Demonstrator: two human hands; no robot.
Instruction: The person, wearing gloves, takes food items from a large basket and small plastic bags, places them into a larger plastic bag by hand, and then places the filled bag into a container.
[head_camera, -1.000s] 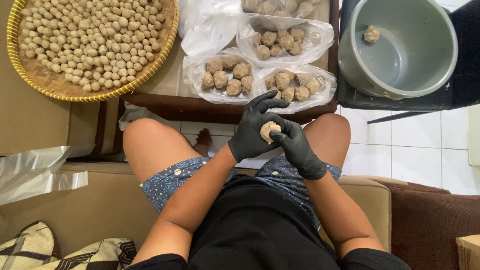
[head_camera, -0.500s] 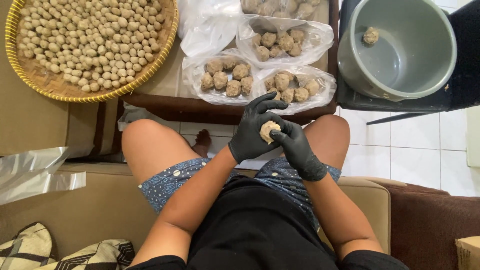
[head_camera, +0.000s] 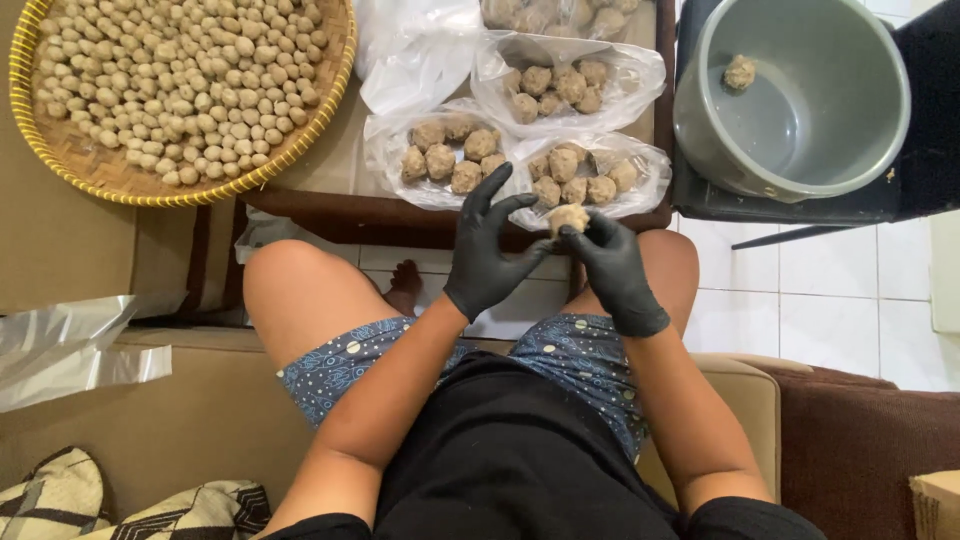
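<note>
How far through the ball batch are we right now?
Done: three clear bags of large balls on the table, plus a woven tray heaped with small ones. In hand: right hand pinches one ball, left hand open beside it. Left: one lump in the grey pot.

Woven tray and top bag edge-cropped.

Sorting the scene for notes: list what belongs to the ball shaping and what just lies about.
In use: left hand, right hand, dough ball, bagged balls, woven tray of small balls, grey pot.
Lying about: patterned cushions, cardboard box.
</note>
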